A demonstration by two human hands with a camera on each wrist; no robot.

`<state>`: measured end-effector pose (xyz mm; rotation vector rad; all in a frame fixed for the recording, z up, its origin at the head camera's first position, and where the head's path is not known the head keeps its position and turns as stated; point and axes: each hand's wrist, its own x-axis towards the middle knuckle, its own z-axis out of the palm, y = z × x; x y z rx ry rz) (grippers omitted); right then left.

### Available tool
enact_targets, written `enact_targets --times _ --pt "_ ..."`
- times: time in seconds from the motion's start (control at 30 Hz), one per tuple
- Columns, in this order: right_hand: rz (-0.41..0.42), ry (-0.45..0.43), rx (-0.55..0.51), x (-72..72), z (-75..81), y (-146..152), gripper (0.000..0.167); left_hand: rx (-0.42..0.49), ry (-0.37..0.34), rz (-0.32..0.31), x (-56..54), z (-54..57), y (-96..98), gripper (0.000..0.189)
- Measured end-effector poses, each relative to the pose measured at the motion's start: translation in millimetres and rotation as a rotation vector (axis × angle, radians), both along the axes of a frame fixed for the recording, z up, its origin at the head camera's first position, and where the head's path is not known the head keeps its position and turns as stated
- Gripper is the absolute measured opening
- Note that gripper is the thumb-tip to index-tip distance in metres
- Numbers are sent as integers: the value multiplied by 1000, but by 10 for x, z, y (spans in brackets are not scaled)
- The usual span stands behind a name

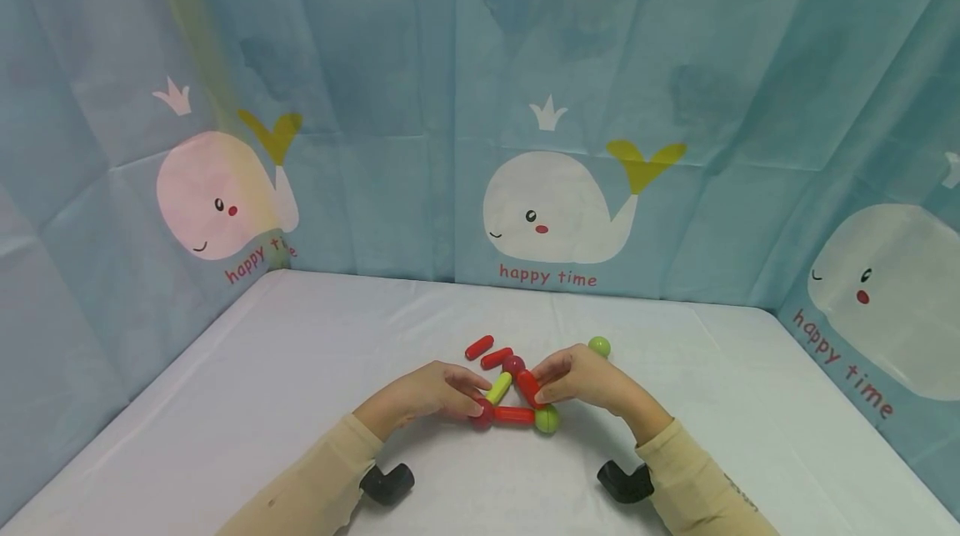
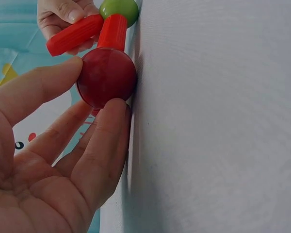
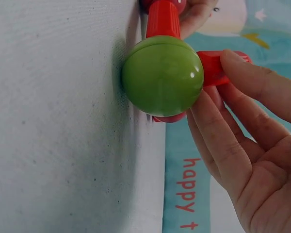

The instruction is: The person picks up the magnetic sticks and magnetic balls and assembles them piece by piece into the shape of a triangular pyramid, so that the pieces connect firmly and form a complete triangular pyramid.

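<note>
My left hand (image 1: 442,390) pinches a dark red ball (image 2: 106,77) between thumb and fingers. A short red rod (image 1: 514,417) links that ball to a green ball (image 3: 162,77). Between the thumb and fingers of my right hand (image 1: 588,378) is a second red rod (image 1: 528,388); in the right wrist view its lower end meets the green ball and it slants up from the table. A yellow-green rod (image 1: 498,388) runs from the held red ball toward another dark red ball (image 1: 513,364) farther back. Together the pieces outline a rough triangle.
Two loose red rods (image 1: 479,347) lie behind the triangle, and a loose green ball (image 1: 599,346) sits beyond my right hand. The white tabletop (image 1: 300,369) ends at blue curtains (image 1: 375,186) printed with whales. Black wrist mounts (image 1: 387,483) hang beside both sleeves.
</note>
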<state>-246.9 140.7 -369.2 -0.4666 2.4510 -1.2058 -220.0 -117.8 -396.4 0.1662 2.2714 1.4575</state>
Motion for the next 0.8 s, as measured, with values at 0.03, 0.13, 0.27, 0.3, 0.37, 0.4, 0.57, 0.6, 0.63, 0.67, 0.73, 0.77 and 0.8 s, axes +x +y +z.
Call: enact_targets --times 0.03,0.13,0.27,0.3,0.37,0.4,0.57,0.6,0.63,0.67,0.73,0.77,0.8 --pt "-4 -2 5 0 1 3 28 -1 2 0 -1 -1 3 36" --pt "-7 -4 21 -3 3 13 26 1 5 -2 -5 -4 5 36" --pt "7 -21 42 -10 3 30 26 3 16 15 -24 -8 -1 35" --pt "11 -30 42 -11 4 40 27 3 24 29 -37 -7 5 36" --pt "21 -48 44 -15 6 50 28 8 41 75 -69 4 19 35" --pt "26 -57 45 -17 3 47 28 9 48 104 -85 11 21 35" --pt "33 -73 52 -13 -5 48 30 -36 94 218 -204 96 69 32" --pt "31 -75 56 -11 -7 52 30 -53 102 229 -227 115 81 31" --pt "29 -77 58 -8 -6 55 31 -75 116 236 -252 136 96 31" --pt "25 -81 60 -6 -6 60 32 -88 123 244 -273 153 109 30" --pt "21 -88 65 -3 -6 67 34 -109 141 252 -318 175 138 29" --pt "21 -92 65 -2 -6 69 36 -118 147 256 -337 182 151 28" --pt "22 -95 67 -2 -6 71 38 -128 156 257 -360 181 162 27"
